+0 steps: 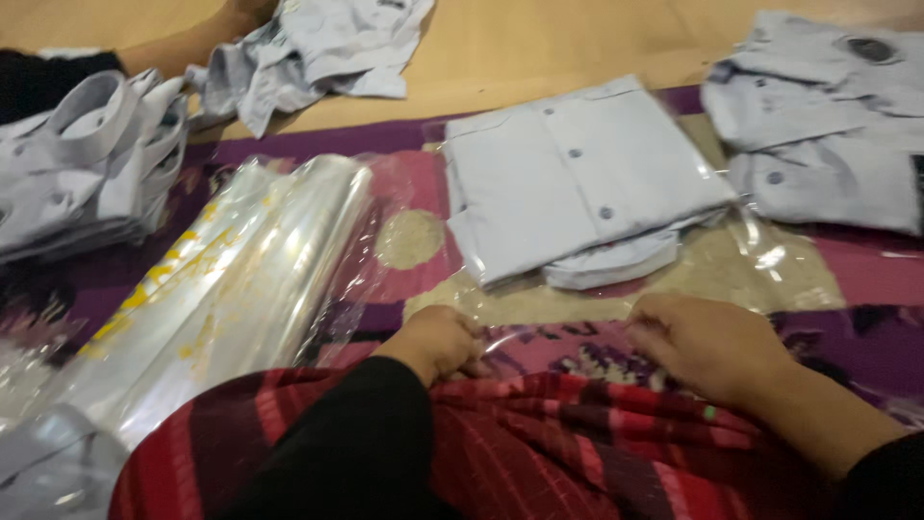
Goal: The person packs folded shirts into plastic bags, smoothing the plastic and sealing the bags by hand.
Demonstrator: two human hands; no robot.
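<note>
Clear bag [539,241] at 12 o'clock of hands, folded shirt [577,173] inside. Left hand [438,342] and right hand [707,342] both pinching bag's open edge. Bag stack [221,289] at 9 o'clock; shirt pile [87,159] at 10 o'clock.

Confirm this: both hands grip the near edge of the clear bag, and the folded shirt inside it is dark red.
Not quite. The left hand and right hand do grip the clear bag at its near edge, but the folded shirt inside is pale grey-blue, as the head view shows.
</note>
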